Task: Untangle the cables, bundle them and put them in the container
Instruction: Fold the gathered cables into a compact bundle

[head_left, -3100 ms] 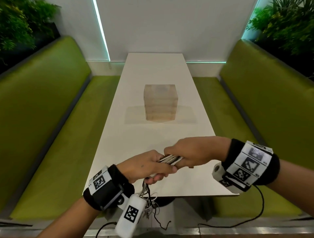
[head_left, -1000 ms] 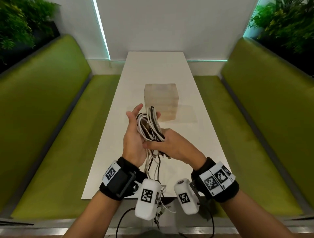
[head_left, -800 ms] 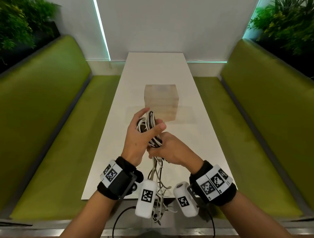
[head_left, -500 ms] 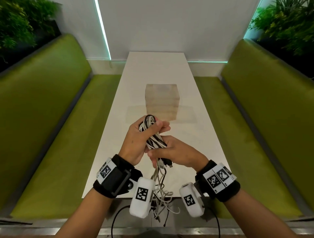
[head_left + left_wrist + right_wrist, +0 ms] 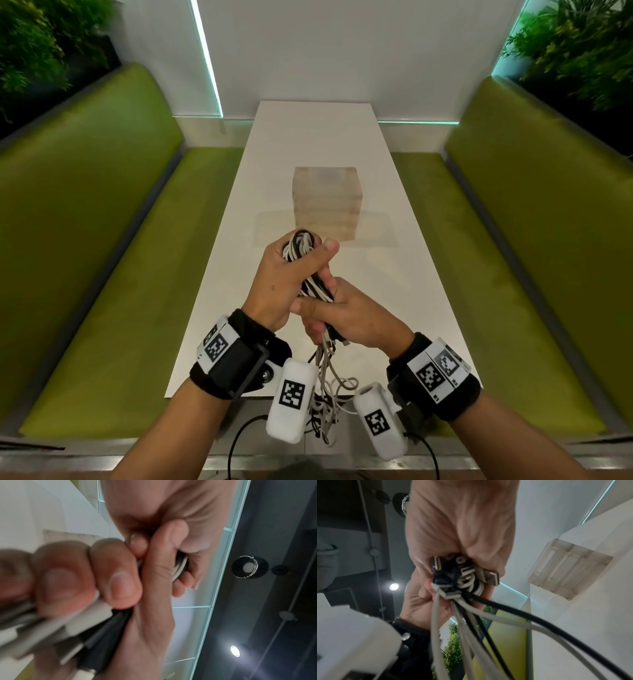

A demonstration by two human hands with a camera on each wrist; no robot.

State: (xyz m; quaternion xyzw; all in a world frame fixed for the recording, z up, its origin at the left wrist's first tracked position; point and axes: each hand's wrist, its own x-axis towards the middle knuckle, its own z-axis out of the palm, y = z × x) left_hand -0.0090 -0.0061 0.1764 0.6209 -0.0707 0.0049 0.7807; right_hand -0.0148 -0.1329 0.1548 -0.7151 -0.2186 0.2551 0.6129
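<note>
A bundle of white and black cables [image 5: 298, 245] is held upright over the near half of the white table [image 5: 308, 137]. My left hand [image 5: 291, 274] grips its looped upper part, thumb across the front. Just below, my right hand [image 5: 349, 318] grips the lower part. In the right wrist view, USB plugs [image 5: 488, 576] stick out under the right hand's fingers [image 5: 471, 540]. Loose cable ends [image 5: 329, 387] hang down past the table's near edge. The translucent container [image 5: 327, 202] stands in the middle of the table, beyond both hands.
Green padded benches [image 5: 102, 240] run along both sides of the table. A white wall closes the far end, and plants [image 5: 575, 51] stand in the back corners. The container [image 5: 568, 568] also shows in the right wrist view.
A second ago my left hand was open beside the cable loop. It has closed round the bundle's top, and both hands have drawn slightly nearer to me.
</note>
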